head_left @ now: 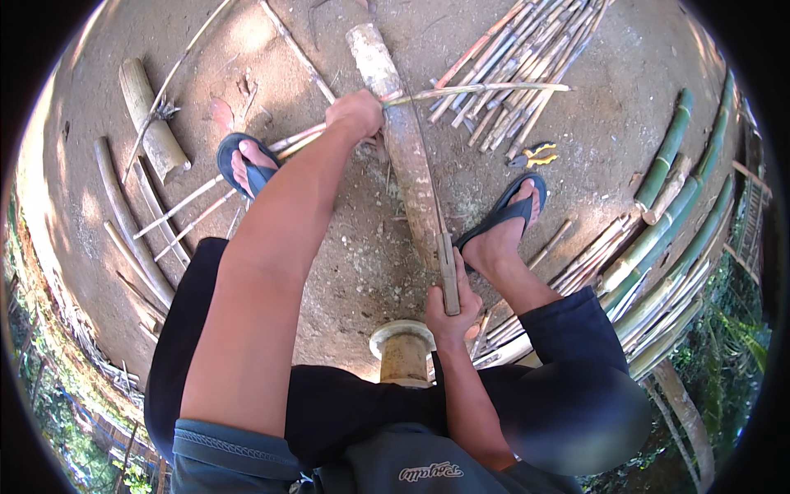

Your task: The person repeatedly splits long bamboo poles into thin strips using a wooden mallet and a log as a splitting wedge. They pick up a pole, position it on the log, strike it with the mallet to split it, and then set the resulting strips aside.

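My left hand [355, 114] is closed round a thin pale cane stick [485, 89], which lies across the far part of a log [403, 152] on the ground. The stick's longer visible end points right. My right hand [455, 309], nearer to me, grips the wooden handle of a hand saw [448, 272]. Its long thin blade shows edge-on along the log and reaches the stick just right of my left hand. Whether its edge has teeth is too fine to see.
A bundle of cut sticks [527, 62] lies at the far right, with yellow-handled pliers [539, 155] below it. Green bamboo poles [666, 169] lie farther right. At left are a bamboo piece [152, 119] and loose sticks. A round post-like stool [403, 350] stands near me.
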`<state>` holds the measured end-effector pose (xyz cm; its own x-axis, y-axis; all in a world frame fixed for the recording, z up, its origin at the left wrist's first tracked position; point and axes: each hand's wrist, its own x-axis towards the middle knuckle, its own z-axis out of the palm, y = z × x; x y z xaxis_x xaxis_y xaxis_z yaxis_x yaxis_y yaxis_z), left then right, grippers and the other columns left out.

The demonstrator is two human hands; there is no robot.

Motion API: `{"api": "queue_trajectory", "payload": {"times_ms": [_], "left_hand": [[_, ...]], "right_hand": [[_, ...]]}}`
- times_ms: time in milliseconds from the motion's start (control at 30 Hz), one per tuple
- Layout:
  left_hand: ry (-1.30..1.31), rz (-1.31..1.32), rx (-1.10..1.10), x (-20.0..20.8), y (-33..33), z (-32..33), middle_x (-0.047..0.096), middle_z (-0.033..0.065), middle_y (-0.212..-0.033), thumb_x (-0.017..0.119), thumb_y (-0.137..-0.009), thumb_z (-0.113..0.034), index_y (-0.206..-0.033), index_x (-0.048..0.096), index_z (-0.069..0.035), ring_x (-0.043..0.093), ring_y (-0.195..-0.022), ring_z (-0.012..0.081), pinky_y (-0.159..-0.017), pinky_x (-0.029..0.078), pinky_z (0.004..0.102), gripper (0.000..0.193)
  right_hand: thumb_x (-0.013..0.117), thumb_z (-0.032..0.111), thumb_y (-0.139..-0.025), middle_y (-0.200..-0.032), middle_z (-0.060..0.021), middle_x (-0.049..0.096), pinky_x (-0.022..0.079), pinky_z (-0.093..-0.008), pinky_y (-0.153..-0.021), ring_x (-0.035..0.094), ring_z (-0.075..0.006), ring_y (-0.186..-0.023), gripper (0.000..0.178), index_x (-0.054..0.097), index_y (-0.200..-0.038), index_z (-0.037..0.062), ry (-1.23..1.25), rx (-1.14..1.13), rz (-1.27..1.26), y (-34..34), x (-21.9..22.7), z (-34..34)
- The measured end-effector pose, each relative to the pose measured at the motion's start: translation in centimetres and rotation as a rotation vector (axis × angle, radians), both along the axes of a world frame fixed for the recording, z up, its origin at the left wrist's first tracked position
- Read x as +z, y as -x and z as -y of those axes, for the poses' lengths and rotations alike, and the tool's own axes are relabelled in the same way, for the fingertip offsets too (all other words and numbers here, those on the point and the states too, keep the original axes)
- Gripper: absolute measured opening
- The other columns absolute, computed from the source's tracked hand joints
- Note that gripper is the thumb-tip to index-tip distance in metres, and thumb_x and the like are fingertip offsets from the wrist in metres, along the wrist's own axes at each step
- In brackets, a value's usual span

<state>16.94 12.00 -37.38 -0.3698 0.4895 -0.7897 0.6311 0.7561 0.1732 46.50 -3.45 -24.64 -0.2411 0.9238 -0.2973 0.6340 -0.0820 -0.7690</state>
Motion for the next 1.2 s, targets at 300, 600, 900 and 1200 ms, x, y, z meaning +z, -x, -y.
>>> {"api": "queue_trajectory", "payload": {"times_ms": [300, 600, 900, 1200], "left_hand": [[-0.003, -0.042, 0.001, 0.8, -0.1, -0.1, 0.065, 0.0203, -0.122, 0.059, -0.087, -0.016, -0.113, 0.068, -0.002, 0.063, -0.114, 0.0334, -0.098, 0.049, 0.042, 0.032], [-0.08, -0.172, 0.043, -0.4, -0.6, 0.5, 0.07, 0.0211, -0.109, 0.059, -0.084, -0.017, -0.103, 0.072, -0.002, 0.067, -0.104, 0.0348, -0.091, 0.053, 0.0418, 0.028], [-0.35, -0.417, -0.088, 0.2, 0.8, 1.0, 0.072, 0.0199, -0.086, 0.056, -0.087, -0.018, -0.095, 0.074, -0.009, 0.071, -0.08, 0.0367, -0.073, 0.056, 0.0455, 0.021], [-0.598, -0.583, -0.035, 9.6, 3.3, -1.1, 0.071, 0.02, -0.081, 0.061, -0.081, -0.014, -0.094, 0.071, -0.009, 0.07, -0.073, 0.0379, -0.067, 0.055, 0.0468, 0.017]], "right_hand": [[0.059, -0.002, -0.071, -0.062, -0.0066, 0.056, 0.046, -0.0221, -0.054, 0.051, -0.0054, -0.05, 0.063, 0.057, -0.134, -0.0002, 0.052, -0.052, 0.014, 0.1, 2.7, -1.6], [0.054, 0.003, -0.083, -0.101, -0.0148, 0.068, 0.053, -0.0281, -0.073, 0.066, -0.0171, -0.083, 0.044, 0.058, -0.124, -0.0108, -0.535, -0.288, -0.116, -2.2, 6.0, -6.5], [0.068, 0.018, -0.083, -0.111, -0.0287, 0.065, 0.053, -0.0443, -0.081, 0.068, -0.0376, -0.091, 0.069, 0.04, -0.146, 0.0062, -0.138, -0.39, 0.868, -8.8, -2.7, -26.1], [0.068, 0.024, -0.084, -0.143, -0.0161, 0.042, 0.028, -0.0506, -0.115, 0.034, -0.0336, -0.139, 0.053, 0.054, -0.133, 0.009, -0.886, 0.253, 0.506, 1.9, 3.3, -30.0]]}}
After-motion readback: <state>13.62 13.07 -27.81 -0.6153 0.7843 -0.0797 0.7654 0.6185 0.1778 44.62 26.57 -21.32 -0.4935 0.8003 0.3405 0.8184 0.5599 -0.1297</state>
